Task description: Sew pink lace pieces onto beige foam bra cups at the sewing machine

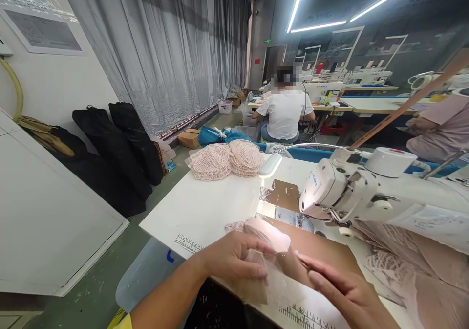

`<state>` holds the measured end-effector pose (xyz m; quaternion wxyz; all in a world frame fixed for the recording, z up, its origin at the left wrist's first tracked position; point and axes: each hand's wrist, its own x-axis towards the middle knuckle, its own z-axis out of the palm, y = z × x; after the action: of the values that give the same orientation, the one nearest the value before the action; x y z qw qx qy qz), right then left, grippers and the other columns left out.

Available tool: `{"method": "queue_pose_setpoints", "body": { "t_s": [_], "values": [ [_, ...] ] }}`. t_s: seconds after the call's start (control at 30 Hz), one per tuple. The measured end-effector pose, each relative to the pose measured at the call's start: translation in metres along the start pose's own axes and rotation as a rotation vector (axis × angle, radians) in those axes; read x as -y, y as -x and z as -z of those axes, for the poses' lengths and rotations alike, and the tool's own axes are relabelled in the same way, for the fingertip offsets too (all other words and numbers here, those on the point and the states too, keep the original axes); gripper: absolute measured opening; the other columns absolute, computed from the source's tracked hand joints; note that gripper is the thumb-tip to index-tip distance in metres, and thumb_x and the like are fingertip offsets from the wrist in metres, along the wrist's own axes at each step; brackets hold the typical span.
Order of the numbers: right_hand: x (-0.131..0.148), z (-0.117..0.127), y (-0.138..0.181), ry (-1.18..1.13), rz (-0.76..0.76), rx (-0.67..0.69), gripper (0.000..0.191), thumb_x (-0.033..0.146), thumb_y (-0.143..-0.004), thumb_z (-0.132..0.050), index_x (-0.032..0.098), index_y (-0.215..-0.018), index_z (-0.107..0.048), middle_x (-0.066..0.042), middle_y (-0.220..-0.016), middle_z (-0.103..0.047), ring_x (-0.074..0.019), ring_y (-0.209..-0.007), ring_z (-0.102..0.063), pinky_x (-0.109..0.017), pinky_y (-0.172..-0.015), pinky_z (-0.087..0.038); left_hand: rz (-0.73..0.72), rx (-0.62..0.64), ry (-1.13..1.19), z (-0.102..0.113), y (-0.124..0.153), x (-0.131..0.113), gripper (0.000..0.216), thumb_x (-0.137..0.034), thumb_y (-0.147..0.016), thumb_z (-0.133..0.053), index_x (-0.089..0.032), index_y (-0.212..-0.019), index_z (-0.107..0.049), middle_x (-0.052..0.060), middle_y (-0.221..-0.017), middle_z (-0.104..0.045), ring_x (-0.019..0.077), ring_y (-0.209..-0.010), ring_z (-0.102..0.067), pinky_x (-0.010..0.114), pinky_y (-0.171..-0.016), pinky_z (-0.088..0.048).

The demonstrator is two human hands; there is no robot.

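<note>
On the white worktop [205, 207], our left hand [230, 258] pinched a rounded, padded pink cup [269, 233]; our right hand [340, 290], fingers straight, touched its edge.

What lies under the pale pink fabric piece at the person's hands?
A brown sheet lies under the fabric piece, on the white table. The left hand and right hand cover the sheet's near part, so what lies there cannot be seen.

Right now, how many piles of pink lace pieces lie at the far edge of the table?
2. The left pile sits at the far left corner of the table; the right pile touches it, beside the lamp. Others may be hidden behind the sewing machine.
</note>
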<state>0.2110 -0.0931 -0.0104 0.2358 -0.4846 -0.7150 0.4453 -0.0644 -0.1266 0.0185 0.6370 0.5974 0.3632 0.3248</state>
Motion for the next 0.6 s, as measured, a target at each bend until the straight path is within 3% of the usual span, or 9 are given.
{"method": "queue_pose_setpoints", "body": {
  "t_s": [0.07, 0.17, 0.27, 0.33, 0.4, 0.47, 0.53, 0.6],
  "values": [
    [-0.033, 0.02, 0.004, 0.388, 0.059, -0.19, 0.045, 0.054, -0.08, -0.053, 0.026, -0.111, -0.071, -0.009, -0.11, -0.072, -0.0318, -0.103, -0.064, -0.043, -0.087, -0.052, -0.005, -0.058, -0.057, 0.016, 0.009, -0.01, 0.045, -0.039, -0.078, -0.071, -0.014, -0.114, -0.065, 0.01, -0.099, -0.068, 0.0192, -0.084, -0.064, 0.027, -0.076, -0.048],
    [-0.08, 0.042, 0.009, 0.867, 0.213, -0.442, 0.054, 0.046, -0.086, -0.035, 0.01, -0.096, -0.075, -0.019, -0.09, -0.071, -0.0367, -0.08, -0.066, -0.054, -0.071, -0.052, 0.037, -0.203, -0.254, 0.052, 0.018, -0.027, 0.048, -0.044, -0.082, -0.064, -0.011, -0.118, -0.063, 0.01, -0.089, -0.07, 0.022, -0.082, -0.065, 0.031, -0.076, -0.05],
    [-0.101, 0.049, 0.015, 1.017, 0.322, -0.523, 0.055, 0.04, -0.088, -0.034, 0.003, -0.1, -0.073, -0.024, -0.095, -0.069, -0.0365, -0.082, -0.065, -0.052, -0.07, -0.051, -0.033, -0.571, -0.725, 0.085, 0.017, -0.038, 0.048, -0.042, -0.085, -0.058, -0.013, -0.123, -0.059, 0.013, -0.106, -0.067, 0.028, -0.1, -0.06, 0.041, -0.088, -0.048],
    [-0.096, 0.044, 0.019, 0.961, 0.34, -0.538, 0.055, 0.042, -0.087, -0.035, 0.004, -0.102, -0.072, -0.024, -0.102, -0.068, -0.0379, -0.091, -0.063, -0.054, -0.078, -0.05, -0.122, -0.684, -1.019, 0.092, 0.011, -0.036, 0.049, -0.037, -0.084, -0.059, -0.014, -0.126, -0.056, 0.015, -0.128, -0.056, 0.0309, -0.12, -0.048, 0.047, -0.102, -0.038],
    [-0.081, 0.032, 0.022, 0.781, 0.262, -0.525, 0.051, 0.047, -0.086, -0.04, 0.011, -0.104, -0.071, -0.019, -0.109, -0.067, -0.0369, -0.1, -0.062, -0.052, -0.085, -0.049, -0.182, -0.55, -1.151, 0.081, 0.003, -0.027, 0.054, -0.037, -0.082, -0.062, -0.018, -0.131, -0.052, 0.013, -0.141, -0.045, 0.0301, -0.13, -0.038, 0.047, -0.109, -0.03],
    [-0.061, 0.014, 0.023, 0.499, 0.104, -0.464, 0.043, 0.051, -0.083, -0.048, 0.022, -0.105, -0.07, -0.011, -0.116, -0.066, -0.0319, -0.105, -0.061, -0.043, -0.083, -0.052, -0.21, -0.292, -1.162, 0.059, -0.007, -0.011, 0.06, -0.037, -0.079, -0.068, -0.023, -0.134, -0.049, 0.011, -0.143, -0.042, 0.0292, -0.131, -0.037, 0.045, -0.108, -0.032],
    [-0.043, -0.007, 0.023, 0.162, -0.014, -0.381, 0.042, 0.056, -0.08, -0.053, 0.024, -0.103, -0.069, -0.008, -0.117, -0.065, -0.0279, -0.104, -0.062, -0.034, -0.077, -0.054, -0.24, -0.067, -1.177, 0.034, -0.017, 0.007, 0.052, -0.033, -0.074, -0.072, -0.023, -0.123, -0.056, 0.009, -0.134, -0.05, 0.0282, -0.124, -0.044, 0.041, -0.102, -0.039],
    [-0.031, -0.026, 0.022, -0.166, -0.099, -0.312, 0.049, 0.059, -0.077, -0.058, 0.02, -0.106, -0.066, -0.009, -0.1, -0.069, -0.0234, -0.087, -0.065, -0.03, -0.069, -0.053, -0.204, -0.115, -1.213, 0.014, -0.026, 0.022, 0.022, -0.021, -0.08, -0.062, -0.023, -0.102, -0.065, 0.005, -0.108, -0.062, 0.0225, -0.102, -0.055, 0.033, -0.087, -0.046]
  ]
}}
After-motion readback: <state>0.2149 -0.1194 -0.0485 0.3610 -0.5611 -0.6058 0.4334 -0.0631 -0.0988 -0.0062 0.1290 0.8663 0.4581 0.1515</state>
